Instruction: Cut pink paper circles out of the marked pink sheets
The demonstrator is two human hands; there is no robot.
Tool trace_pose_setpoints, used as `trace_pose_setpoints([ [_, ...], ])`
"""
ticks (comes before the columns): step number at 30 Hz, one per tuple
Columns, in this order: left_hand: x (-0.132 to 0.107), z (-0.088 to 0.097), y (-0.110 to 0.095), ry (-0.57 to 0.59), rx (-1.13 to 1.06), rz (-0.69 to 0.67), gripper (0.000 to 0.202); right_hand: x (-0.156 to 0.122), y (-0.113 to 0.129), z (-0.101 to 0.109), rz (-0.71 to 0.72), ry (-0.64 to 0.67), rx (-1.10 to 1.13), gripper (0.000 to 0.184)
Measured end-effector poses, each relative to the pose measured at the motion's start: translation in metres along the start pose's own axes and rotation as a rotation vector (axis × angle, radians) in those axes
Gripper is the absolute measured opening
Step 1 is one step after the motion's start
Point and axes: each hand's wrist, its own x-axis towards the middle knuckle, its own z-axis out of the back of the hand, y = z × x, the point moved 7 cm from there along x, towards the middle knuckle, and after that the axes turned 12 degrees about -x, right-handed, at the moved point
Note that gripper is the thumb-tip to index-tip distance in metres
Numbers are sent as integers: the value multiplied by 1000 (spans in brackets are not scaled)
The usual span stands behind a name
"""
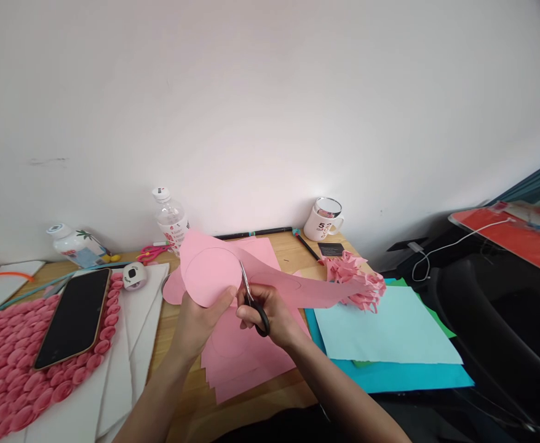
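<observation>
My left hand (204,317) grips a long sheet of pink paper (212,274) by its lower edge, the thumb on its face. A large circle is drawn on the sheet, partly cut along its outline. In my right hand (265,311) is a pair of scissors (261,317) with black handles, fingers in the loops. Its blades point up and lie at the circle's right side. The sheet's strip trails off to the right. Beneath both hands lies a stack of pink sheets (233,369) with circles drawn on it.
Left: a phone (74,317) on rows of pink paper rolls (21,357), white boards (131,332), a clear bottle (171,215), pink scissors (152,252). Right: a white mug (323,221), a crumpled pink paper bunch (360,277), light blue sheets (385,332). A wall rises behind the table.
</observation>
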Motion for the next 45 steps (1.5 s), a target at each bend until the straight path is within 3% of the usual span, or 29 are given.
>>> trace_pose_setpoints([
  [7, -1, 3, 3, -61, 40, 62, 27, 1, -4, -1, -23, -6, -5, 38],
  [13, -5, 1, -3, -130, 6, 26, 23, 0, -5, -8, -45, 0, -20, 40],
  [24, -2, -1, -7, -61, -6, -14, 31, 8, 6, 0, 13, 49, 5, 41],
  [45, -3, -3, -10, -49, 15, -18, 26, 6, 2, 1, -43, 44, 47, 40],
])
